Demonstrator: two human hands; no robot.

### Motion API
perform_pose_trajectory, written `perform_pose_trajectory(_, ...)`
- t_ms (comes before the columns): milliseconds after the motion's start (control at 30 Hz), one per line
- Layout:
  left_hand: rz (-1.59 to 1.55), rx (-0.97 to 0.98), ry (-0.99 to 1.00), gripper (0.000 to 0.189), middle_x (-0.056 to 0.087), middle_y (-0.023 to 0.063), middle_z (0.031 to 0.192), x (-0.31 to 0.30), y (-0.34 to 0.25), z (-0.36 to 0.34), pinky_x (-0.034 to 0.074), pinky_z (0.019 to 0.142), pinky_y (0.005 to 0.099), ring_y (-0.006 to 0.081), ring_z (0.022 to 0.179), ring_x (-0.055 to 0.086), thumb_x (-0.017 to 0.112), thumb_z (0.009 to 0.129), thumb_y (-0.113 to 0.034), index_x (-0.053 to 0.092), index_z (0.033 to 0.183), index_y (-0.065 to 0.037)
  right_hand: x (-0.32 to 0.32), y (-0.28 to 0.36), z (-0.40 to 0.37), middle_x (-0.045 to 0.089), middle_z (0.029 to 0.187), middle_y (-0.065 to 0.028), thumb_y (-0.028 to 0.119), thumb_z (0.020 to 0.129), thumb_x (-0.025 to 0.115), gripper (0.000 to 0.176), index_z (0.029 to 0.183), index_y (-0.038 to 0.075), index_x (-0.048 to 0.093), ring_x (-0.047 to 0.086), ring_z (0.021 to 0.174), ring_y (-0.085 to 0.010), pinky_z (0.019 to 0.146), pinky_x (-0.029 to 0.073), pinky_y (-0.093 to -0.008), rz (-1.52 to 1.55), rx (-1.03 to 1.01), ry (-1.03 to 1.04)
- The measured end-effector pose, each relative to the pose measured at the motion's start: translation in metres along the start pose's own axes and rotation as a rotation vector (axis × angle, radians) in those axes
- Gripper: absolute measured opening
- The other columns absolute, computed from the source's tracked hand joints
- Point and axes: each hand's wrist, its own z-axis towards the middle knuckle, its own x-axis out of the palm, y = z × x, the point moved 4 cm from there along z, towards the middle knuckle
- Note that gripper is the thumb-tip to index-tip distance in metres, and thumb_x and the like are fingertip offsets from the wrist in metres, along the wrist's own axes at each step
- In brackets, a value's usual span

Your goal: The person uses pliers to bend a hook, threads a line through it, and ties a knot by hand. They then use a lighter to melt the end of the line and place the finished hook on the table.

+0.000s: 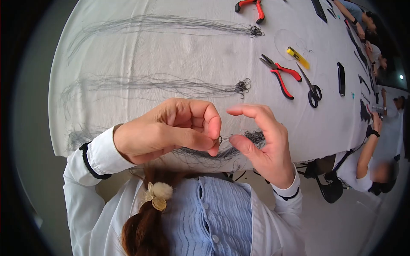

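Between thumb and fingertips, my left hand point(171, 128) pinches a small dark fish hook point(220, 139), its bend poking out on the right. My right hand point(267, 147) faces it with thumb and index finger spread apart, the thumb tip close to the hook. Under both hands lies a bundle of dark hooked lines point(205, 153), its clump of hooks point(256, 137) partly hidden behind my right hand. Beyond my hands, a second bundle of thin line point(171, 86) ends in a cluster of hooks point(243, 87).
Farther off lies a third hooked bundle point(171, 23). Red-handled pliers point(280, 72), black scissors point(314, 91), a yellow cutter point(298, 57) and a black case point(341, 79) rest on the white tablecloth point(171, 55). More pliers point(256, 6) lie at the top. Other people point(363, 170) sit along the right.
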Motion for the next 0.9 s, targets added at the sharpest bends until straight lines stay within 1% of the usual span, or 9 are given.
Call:
perform_pose_trajectory(67,-0.020,0.004,-0.027,0.013,0.058,0.0051,0.081,-0.001,-0.001,-0.001,0.045,0.077,0.0274,0.0164,0.081,0.060,0.053,0.074,0.006,0.053,0.082,-0.004,0.016,-0.011,-0.003,0.064,0.083,-0.0072,0.006,0.075,0.068,0.014,0.087,0.002,0.063,0.061,0.072,-0.0180,0.064,0.047,-0.0279,0.441,0.268,0.266)
perform_pose_trajectory(133,-0.033,0.012,-0.042,0.013,0.058,0.0052,0.081,-0.004,-0.001,-0.002,0.045,0.078,0.0273,0.0163,0.081,0.060,0.054,0.074,0.006,0.053,0.083,-0.003,0.016,-0.013,-0.007,0.064,0.076,-0.0063,0.007,0.076,0.068,0.011,0.084,0.001,0.063,0.062,0.072,-0.0138,0.063,0.047,-0.0246,0.480,0.359,0.335)
perform_pose_trajectory(233,-0.053,0.014,-0.055,0.013,0.059,0.0058,0.082,-0.008,0.003,-0.001,0.046,0.078,0.0272,0.0161,0.082,0.060,0.055,0.074,0.005,0.054,0.084,-0.003,0.008,-0.009,-0.006,0.063,0.070,-0.0059,0.006,0.074,0.070,0.010,0.081,0.002,0.063,0.060,0.065,-0.0145,0.058,0.046,-0.0244,0.346,0.269,0.208)
perform_pose_trajectory(400,-0.049,-0.007,-0.043,0.013,0.060,0.0064,0.082,-0.011,0.004,0.004,0.046,0.078,0.0269,0.0156,0.082,0.060,0.055,0.074,0.004,0.054,0.085,-0.003,0.007,0.011,-0.004,0.055,0.063,-0.0038,0.002,0.066,0.071,0.013,0.076,0.005,0.062,0.053,0.059,-0.0167,0.053,0.042,-0.0285,0.036,-0.129,0.101)
perform_pose_trajectory(500,-0.062,-0.011,-0.060,0.013,0.061,0.0058,0.082,-0.010,0.005,0.006,0.047,0.078,0.0265,0.0146,0.082,0.061,0.056,0.075,0.005,0.054,0.085,-0.003,0.009,0.019,-0.006,0.051,0.062,-0.0021,0.002,0.063,0.071,0.016,0.075,0.006,0.062,0.053,0.061,-0.0161,0.055,0.043,-0.0291,-0.074,-0.256,-0.003)
perform_pose_trajectory(633,-0.044,0.014,-0.102,0.015,0.061,0.0033,0.083,-0.010,0.006,0.008,0.047,0.077,0.0258,0.0126,0.081,0.060,0.059,0.075,0.005,0.055,0.086,-0.004,0.010,0.026,-0.013,0.049,0.062,-0.0016,0.005,0.061,0.071,0.017,0.076,0.005,0.062,0.051,0.060,-0.0162,0.056,0.045,-0.0298,-0.199,-0.432,-0.045)
perform_pose_trajectory(700,-0.036,0.029,-0.112,0.015,0.061,0.0024,0.083,-0.011,0.006,0.010,0.047,0.077,0.0253,0.0115,0.080,0.060,0.059,0.075,0.005,0.055,0.086,-0.005,0.015,0.031,-0.017,0.046,0.062,-0.0010,0.006,0.061,0.068,0.016,0.076,0.003,0.063,0.051,0.061,-0.0161,0.058,0.046,-0.0304,-0.308,-0.561,0.057)
perform_pose_trajectory(800,0.037,0.043,-0.108,0.016,0.060,0.0011,0.083,-0.011,0.006,0.009,0.047,0.075,0.0240,0.0096,0.078,0.059,0.060,0.075,0.005,0.056,0.085,-0.006,0.016,0.030,-0.020,0.046,0.061,-0.0004,0.004,0.061,0.065,0.016,0.077,0.002,0.063,0.051,0.060,-0.0162,0.057,0.046,-0.0299,-0.465,-0.591,-0.022)
perform_pose_trajectory(900,0.062,0.020,-0.113,0.015,0.060,0.0005,0.083,-0.011,0.008,0.010,0.046,0.074,0.0228,0.0082,0.076,0.058,0.061,0.075,0.005,0.056,0.084,-0.006,0.011,0.022,-0.021,0.047,0.062,-0.0007,0.001,0.061,0.065,0.018,0.079,0.002,0.065,0.051,0.059,-0.0162,0.057,0.046,-0.0297,-0.389,-0.534,-0.073)
